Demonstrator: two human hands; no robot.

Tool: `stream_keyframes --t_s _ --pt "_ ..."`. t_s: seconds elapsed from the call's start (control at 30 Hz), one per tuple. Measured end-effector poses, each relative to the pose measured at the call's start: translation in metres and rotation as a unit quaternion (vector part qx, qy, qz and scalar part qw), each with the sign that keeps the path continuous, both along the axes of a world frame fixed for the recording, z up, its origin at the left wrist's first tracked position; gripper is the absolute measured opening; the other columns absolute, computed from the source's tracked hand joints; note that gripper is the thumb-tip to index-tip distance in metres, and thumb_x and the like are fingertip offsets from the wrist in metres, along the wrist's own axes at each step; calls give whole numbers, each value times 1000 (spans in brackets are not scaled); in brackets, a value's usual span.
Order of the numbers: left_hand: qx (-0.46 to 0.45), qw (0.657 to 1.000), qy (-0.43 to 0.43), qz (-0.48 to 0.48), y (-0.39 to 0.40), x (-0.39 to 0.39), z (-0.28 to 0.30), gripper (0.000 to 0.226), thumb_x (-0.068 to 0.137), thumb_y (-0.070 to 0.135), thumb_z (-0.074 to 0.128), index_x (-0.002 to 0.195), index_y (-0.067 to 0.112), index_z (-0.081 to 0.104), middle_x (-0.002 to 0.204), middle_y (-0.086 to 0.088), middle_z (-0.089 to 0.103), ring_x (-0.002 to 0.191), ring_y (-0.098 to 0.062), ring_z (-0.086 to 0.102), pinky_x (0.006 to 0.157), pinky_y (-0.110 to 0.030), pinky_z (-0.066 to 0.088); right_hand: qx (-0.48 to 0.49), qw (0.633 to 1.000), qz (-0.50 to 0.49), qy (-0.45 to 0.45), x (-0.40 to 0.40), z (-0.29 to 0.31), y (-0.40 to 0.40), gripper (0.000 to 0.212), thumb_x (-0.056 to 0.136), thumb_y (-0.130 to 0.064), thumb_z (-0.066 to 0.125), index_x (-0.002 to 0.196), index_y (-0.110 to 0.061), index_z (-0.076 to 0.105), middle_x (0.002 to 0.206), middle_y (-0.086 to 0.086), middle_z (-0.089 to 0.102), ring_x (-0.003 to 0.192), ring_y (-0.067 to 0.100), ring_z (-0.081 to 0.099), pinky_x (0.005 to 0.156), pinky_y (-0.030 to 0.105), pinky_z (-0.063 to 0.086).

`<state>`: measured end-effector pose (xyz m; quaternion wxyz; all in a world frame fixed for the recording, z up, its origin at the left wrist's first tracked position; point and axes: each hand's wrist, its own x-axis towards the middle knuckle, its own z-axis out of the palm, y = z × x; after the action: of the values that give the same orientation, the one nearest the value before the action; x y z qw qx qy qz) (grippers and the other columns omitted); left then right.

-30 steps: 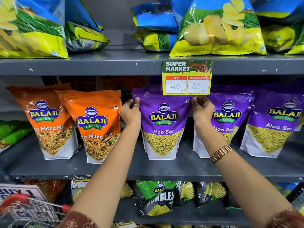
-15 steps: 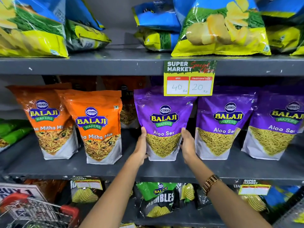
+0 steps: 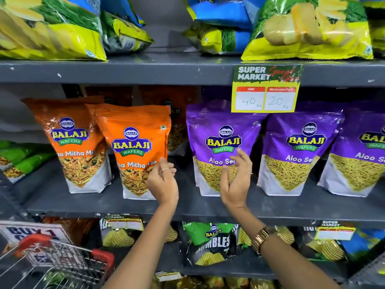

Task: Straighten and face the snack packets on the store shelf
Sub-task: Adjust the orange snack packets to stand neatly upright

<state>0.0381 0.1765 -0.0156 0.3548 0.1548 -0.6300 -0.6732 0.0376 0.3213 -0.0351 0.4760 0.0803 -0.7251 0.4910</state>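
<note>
On the grey middle shelf two orange Balaji packets stand upright, label forward: one in front, another behind to its left. Three purple Aloo Sev packets stand to the right: the nearest, a second and a third cut by the frame edge. My left hand touches the front orange packet's lower right edge with loosely spread fingers. My right hand hovers in front of the nearest purple packet, fingers apart, holding nothing.
A yellow price tag hangs from the upper shelf edge over the nearest purple packet. More orange packets stand deeper in the gap. Green packets lie at far left. Chip bags fill the top shelf, a red-handled wire basket sits at lower left.
Both hands have left the sides of the nearest purple packet. My left hand moved left to the front orange packet, and my right hand now hovers in front of the purple one. The view shifted left.
</note>
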Motion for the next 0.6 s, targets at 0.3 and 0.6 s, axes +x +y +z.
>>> stream_keyframes --t_s 0.3,0.6 --pt "-123 982 -80 115 -95 -14 -5 35 83 32 60 105 7 49 103 -19 62 91 -36 58 69 -39 43 125 979 116 -107 -17 4 -72 26 84 -6 49 110 -4 53 110 20 56 89 9 47 81 2 37" --pt "-5 977 -125 -172 -137 -27 -17 86 78 48 64 145 23 17 152 -7 32 138 -27 33 108 -42 32 148 892 259 -340 -34 6 -123 83 77 -41 68 139 -18 16 142 6 45 131 23 42 108 44 38"
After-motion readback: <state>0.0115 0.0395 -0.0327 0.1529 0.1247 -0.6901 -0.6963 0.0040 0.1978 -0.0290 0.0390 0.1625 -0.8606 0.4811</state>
